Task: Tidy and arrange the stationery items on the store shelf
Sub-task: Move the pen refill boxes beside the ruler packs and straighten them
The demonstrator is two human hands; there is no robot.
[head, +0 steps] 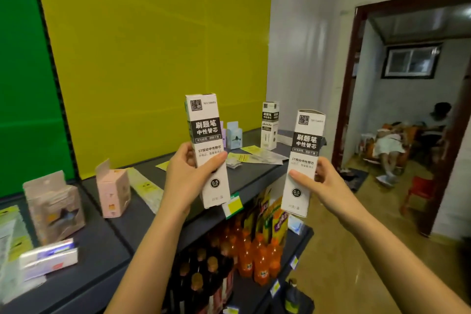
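Note:
My left hand grips a tall white refill box with a black label, held upright above the dark shelf top. My right hand holds a second identical refill box upright, out past the shelf's right end. A third box of the same kind stands on the far right of the shelf. A pink box with its flap open and a pinkish clear pack stand on the left part. Flat yellow packets lie near the far end.
Small light-blue and purple boxes stand against the yellow back panel. White packs lie at the front left. Orange drink bottles fill the lower shelf. A doorway at right opens to a room where a person sits.

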